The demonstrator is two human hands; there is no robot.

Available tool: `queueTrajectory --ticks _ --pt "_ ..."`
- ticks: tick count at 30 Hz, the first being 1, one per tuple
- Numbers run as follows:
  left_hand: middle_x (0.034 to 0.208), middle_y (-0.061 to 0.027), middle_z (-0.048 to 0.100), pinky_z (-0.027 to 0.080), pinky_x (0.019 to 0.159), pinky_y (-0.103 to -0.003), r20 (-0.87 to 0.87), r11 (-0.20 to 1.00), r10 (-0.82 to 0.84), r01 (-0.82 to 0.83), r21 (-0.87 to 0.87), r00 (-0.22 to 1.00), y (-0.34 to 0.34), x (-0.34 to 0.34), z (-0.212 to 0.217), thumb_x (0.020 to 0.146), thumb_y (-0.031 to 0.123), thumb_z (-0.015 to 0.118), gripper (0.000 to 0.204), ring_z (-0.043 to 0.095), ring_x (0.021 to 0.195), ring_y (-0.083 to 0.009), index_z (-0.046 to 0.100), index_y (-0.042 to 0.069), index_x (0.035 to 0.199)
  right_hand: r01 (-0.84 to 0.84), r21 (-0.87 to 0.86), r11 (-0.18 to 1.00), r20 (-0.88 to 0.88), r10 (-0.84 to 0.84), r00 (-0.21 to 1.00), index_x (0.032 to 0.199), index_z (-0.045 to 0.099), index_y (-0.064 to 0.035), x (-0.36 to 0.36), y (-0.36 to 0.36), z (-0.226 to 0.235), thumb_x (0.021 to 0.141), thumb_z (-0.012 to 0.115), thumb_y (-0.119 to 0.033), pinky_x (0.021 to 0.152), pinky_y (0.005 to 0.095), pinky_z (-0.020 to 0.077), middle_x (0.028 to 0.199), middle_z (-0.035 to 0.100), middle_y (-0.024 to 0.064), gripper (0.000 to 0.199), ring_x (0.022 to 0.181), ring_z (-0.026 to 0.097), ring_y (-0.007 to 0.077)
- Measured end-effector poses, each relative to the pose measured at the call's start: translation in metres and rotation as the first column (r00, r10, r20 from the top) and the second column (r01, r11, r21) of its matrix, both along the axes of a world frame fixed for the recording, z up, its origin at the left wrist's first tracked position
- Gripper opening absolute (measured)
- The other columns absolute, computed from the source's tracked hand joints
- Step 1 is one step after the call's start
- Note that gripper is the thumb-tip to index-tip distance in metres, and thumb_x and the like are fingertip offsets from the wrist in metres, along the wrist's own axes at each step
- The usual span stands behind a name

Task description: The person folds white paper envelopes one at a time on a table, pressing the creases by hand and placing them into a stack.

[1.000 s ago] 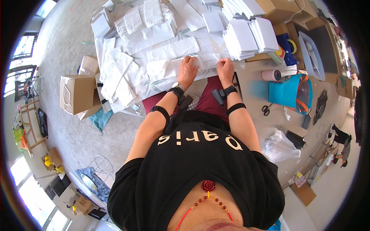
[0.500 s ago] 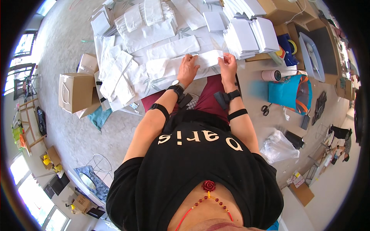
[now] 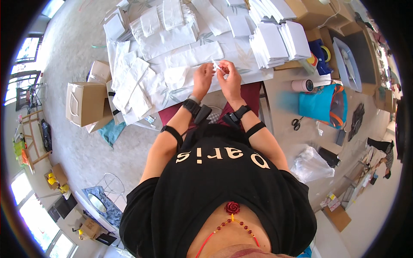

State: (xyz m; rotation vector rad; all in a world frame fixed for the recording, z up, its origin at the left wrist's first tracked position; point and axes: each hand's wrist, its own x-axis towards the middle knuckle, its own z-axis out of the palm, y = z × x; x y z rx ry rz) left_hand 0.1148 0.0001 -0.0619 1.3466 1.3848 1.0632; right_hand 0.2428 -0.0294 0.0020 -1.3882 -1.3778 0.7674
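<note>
My left hand (image 3: 203, 79) and my right hand (image 3: 229, 79) are close together over the near edge of the table. Fingertips of both are pinched around a small, thin white piece (image 3: 216, 64); its kind is too small to make out. Left of my left hand, a flat white plastic bag (image 3: 175, 76) lies on the table. Just beyond my hands is a long folded white bag (image 3: 195, 54).
The table's leaf-patterned cover (image 3: 256, 76) carries a heap of loose white bags (image 3: 129, 77), a bag pile (image 3: 167, 38) and stacks of white packets (image 3: 269, 45). Cardboard boxes (image 3: 84, 103) flank it at left. At right are a pink cup (image 3: 302, 85), a blue bag (image 3: 316, 104) and scissors (image 3: 296, 123).
The white strip stretched between my hands is now gathered into a small piece at my fingertips. My right hand has moved left, close to my left hand.
</note>
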Motion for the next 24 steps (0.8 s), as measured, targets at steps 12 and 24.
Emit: queueTrajectory --ticks 12,24 --pt "0.086 -0.0105 0.072 0.057 0.057 -0.030 -0.050 0.954 0.227 -0.232 -0.190 0.973 -0.015 -0.037 0.004 0.099 0.017 0.065 0.023 0.069 0.071 -0.0152 0.069 -0.006 0.101 -0.265 0.057 0.963 0.180 0.251 0.951 0.116 0.064 -0.0046 -0.001 -0.010 -0.029 0.087 0.072 -0.002 0.084 0.0394 0.0546 0.111 0.067 0.0139 0.030 0.093 0.066 0.0298" --pt "0.076 -0.0122 0.070 0.051 0.045 -0.031 -0.157 0.966 0.175 -0.200 -0.162 0.972 -0.025 -0.036 0.025 0.098 0.015 0.065 0.022 0.070 0.053 -0.0198 0.065 -0.006 0.091 -0.076 -0.061 0.995 0.245 0.088 0.965 0.106 0.070 -0.0067 0.050 0.024 -0.059 0.089 0.072 -0.007 0.084 0.0408 0.0522 0.104 0.066 0.0111 0.017 0.093 0.065 0.0294"
